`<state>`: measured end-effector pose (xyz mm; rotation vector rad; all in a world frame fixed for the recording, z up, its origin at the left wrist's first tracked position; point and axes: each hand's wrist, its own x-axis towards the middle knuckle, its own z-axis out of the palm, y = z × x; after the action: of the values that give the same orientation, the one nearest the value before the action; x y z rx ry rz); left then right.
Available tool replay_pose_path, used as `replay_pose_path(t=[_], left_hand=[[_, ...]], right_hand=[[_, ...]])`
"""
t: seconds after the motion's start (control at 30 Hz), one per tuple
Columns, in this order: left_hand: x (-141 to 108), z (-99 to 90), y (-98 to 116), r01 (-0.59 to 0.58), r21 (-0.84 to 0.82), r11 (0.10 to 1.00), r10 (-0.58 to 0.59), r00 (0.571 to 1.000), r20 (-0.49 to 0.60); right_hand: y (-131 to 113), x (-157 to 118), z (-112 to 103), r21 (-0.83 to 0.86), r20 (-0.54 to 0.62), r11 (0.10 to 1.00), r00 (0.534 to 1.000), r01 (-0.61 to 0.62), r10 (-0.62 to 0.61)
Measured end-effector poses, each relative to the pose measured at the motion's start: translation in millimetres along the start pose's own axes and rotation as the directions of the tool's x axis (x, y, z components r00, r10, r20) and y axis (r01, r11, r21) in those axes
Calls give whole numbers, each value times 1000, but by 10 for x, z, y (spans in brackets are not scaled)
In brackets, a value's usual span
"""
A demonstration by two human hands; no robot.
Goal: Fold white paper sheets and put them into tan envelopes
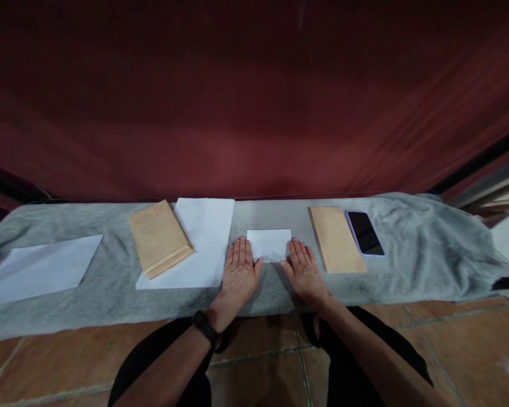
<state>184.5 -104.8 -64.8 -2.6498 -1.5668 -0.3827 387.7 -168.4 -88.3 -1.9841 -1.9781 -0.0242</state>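
A small white sheet of paper (pixel 270 244), apparently folded, lies flat on the grey cloth between my hands. My left hand (pixel 241 268) rests palm down at its left edge, fingers stretched forward and thumb out toward the paper. At the right edge, my right hand (pixel 304 267) lies flat in the same way, its fingertips by the paper's corner. Neither hand grips anything. Left of my left hand, a stack of brown envelopes (pixel 158 237) sits on larger white sheets (pixel 210 237). Another stack of brown envelopes (pixel 337 240) is to the right of my right hand.
A phone with a purple case (pixel 365 233) lies beside the right envelopes. More white paper (pixel 46 265) is at the far left. The grey cloth (pixel 432 249) is wrinkled on the right. A dark red surface (pixel 254 113) rises behind; a tiled floor (pixel 263 367) lies below.
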Motion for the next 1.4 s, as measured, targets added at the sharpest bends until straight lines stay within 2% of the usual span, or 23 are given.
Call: replay_pose_path(t=[0.13,0.23,0.37,0.5,0.6,0.77,1.03,1.23,1.4], left_hand=[[110,-74,70,-165,-43,985,167,985,33],[167,-37,147,-301,-92,949,308,947,86],[212,21,254,-383,-94,919,394,902,174],[250,-2,313,-378,-88,922,388,898,208],[263,-14,310,-368,-106,924,382,904,192],[268,28,253,-319,-116,941,333,932,142],[301,82,192,-244,-99,965,257,954,152],[330,28,159,-218,-64,974,226,956,187],[339,-25,187,-167,-17,986,167,967,190]], right_hand=[[1,85,-41,65,52,997,998,-37,34],[-67,142,-63,119,81,993,997,-4,-5],[-194,180,-43,146,103,988,992,51,-67],[-220,205,7,100,84,994,995,43,-52],[-161,233,32,52,74,998,997,23,-27],[-47,269,55,-16,60,1000,998,-7,8],[40,276,103,-64,-3,998,1000,-30,30],[109,271,113,-82,13,996,999,-37,38],[150,246,127,-89,-17,995,999,-33,32]])
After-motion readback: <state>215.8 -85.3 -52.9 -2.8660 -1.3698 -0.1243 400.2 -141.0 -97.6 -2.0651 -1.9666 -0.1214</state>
